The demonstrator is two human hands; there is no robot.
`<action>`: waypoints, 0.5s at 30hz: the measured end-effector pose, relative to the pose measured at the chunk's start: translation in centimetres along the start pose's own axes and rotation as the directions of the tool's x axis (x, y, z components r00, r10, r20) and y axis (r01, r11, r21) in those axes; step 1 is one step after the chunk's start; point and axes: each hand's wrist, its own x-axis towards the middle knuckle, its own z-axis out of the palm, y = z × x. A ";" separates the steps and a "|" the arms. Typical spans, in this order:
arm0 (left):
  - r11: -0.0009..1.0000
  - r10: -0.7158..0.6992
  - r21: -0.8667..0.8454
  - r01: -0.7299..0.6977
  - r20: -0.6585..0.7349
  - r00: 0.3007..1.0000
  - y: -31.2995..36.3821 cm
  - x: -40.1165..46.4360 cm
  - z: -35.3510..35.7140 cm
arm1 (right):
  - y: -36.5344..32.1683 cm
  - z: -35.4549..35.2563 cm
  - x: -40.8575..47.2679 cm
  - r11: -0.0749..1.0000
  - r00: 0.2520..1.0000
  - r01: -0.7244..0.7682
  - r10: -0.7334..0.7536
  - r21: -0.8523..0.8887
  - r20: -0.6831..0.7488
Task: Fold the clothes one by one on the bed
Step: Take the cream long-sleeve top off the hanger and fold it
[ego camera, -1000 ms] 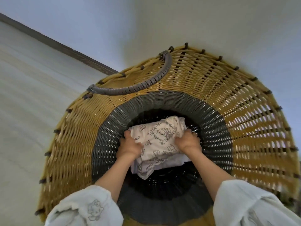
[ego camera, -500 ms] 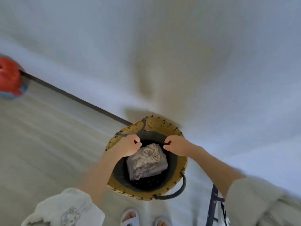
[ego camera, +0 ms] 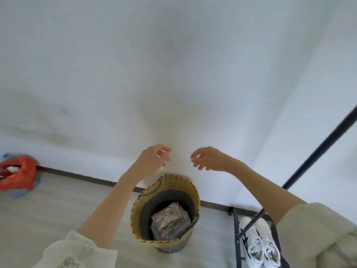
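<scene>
Both hands are up in the air above the basket (ego camera: 166,211), holding nothing; the left hand (ego camera: 154,158) and right hand (ego camera: 207,158) have their fingers loosely curled and apart, well clear of the rim. The folded clothes (ego camera: 170,221) sit in a neat patterned bundle down in the bottom of the basket, which stands on the floor (ego camera: 48,207) against the white wall (ego camera: 173,74). There's a red bag (ego camera: 17,174) off to the left and white sneakers (ego camera: 258,242) on a dark rack (ego camera: 236,238) to the right. My guess is this piece is done and stowed; no bed in view, so the next move probably means turning away and picking up another item to fold; can't tell how many are left.
</scene>
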 end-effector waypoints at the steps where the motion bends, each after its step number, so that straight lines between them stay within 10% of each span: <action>1: 0.999 0.032 0.014 -0.032 0.015 0.999 1.1 -0.9 0.3 | 0.2 -0.5 -2.1 1.000 1.000 -0.009 0.009 0.006 -0.022; 15: 0.937 0.342 -0.059 -0.345 0.366 0.866 24.4 -11.7 14.4 | 8.7 -12.9 -32.4 0.952 0.938 -0.299 0.280 -0.069 -0.203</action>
